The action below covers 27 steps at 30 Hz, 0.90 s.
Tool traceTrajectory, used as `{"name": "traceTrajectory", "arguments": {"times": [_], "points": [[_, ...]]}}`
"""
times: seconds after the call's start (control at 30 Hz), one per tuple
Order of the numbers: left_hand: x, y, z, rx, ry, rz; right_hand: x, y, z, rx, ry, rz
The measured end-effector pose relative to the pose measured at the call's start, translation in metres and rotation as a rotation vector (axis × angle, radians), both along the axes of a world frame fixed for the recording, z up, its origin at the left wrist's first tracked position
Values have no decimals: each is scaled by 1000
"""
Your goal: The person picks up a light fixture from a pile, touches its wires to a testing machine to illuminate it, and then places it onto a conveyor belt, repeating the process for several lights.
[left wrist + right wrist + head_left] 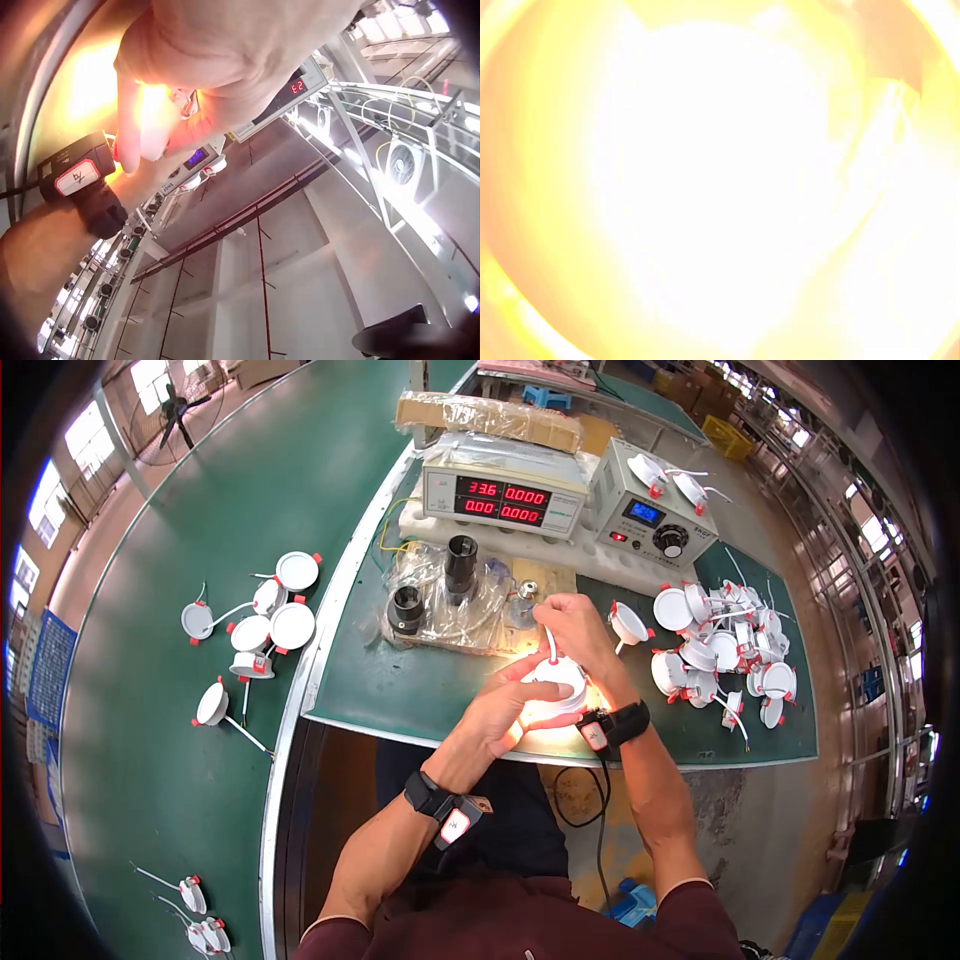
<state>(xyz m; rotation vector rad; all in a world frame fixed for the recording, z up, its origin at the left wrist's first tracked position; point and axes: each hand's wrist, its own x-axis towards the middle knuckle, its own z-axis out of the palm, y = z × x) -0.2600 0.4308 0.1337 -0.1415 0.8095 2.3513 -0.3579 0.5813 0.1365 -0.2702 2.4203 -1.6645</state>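
A lit round white LED downlight [548,705] with red spring clips glows close over the front edge of the green bench. My left hand [500,705] grips it from the left, thumb across its white back. My right hand [580,632] is just beyond, fingertips pinching the downlight's white cable [552,648] near its upper end. Beside those fingers, a small metal fitting [527,590] sits on a wooden board [555,578]. The left wrist view has the left hand [217,52] lit orange by the glow. Glare washes out almost all of the right wrist view.
Piled downlights [725,645] lie on the right, one single downlight [629,623] closer in. Black cylindrical holders [461,570] stand on plastic wrap. Behind are a red-digit meter [500,495] and a dial-fitted power unit [655,510]. More downlights [292,626] lie on the left table [150,690].
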Motion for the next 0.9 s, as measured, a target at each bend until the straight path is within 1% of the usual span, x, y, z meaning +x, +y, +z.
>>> {"name": "traceTrajectory", "arguments": {"times": [0.1, 0.2, 0.23, 0.3, 0.33, 0.37, 0.4, 0.43, 0.47, 0.5, 0.53, 0.57, 0.6, 0.63, 0.67, 0.7, 0.73, 0.8, 0.87, 0.9], "points": [[0, 3, -4, -3, 4, 11, 3, -2, 3, -31, -38, -11], [1, 5, -3, -16, -8, 35, 5, -4, 9, 36, -45, -30], [1, 5, -2, -22, -14, 47, 3, 1, 4, 88, 83, -20], [-1, 11, -17, 74, 4, 55, -8, 10, -14, 152, 345, 46], [-3, 14, -29, 100, -10, 87, -12, 11, -17, 221, 348, 43], [-2, 12, -34, 81, 26, 128, -8, 3, -16, 125, 280, 12], [5, 2, -13, 39, 78, 125, -17, 3, -22, 159, 161, 18], [9, -7, -12, -21, 99, 98, -10, -3, -15, 240, 213, 7], [26, -27, 8, -185, 135, 107, 12, -16, 8, 113, 104, 60], [43, -50, 19, -329, 201, 167, 23, -22, 8, -12, -39, 80], [65, -76, 29, -467, 254, 205, 44, -37, 22, -24, -70, 71], [91, -109, 43, -608, 260, 288, 60, -56, 32, -26, -64, 115], [120, -143, 47, -827, 327, 440, 78, -75, 39, -28, -60, 152], [148, -174, 53, -839, 209, 562, 96, -99, 44, -14, -2, 227], [175, -212, 51, -1209, 369, 733, 114, -122, 49, 2, 60, 304], [209, -241, 54, -1226, 177, 852, 131, -145, 46, 35, 171, 392], [236, -268, 48, -1311, 103, 973, 143, -170, 38, 69, 288, 489], [293, -320, 37, -1764, -140, 880, 160, -227, 6, -112, 684, 646], [340, -340, 14, -2362, -163, 854, 165, -274, -1, 99, 812, 813], [353, -343, 11, -2662, -180, 807, 163, -296, -1, 206, 881, 892]]}}
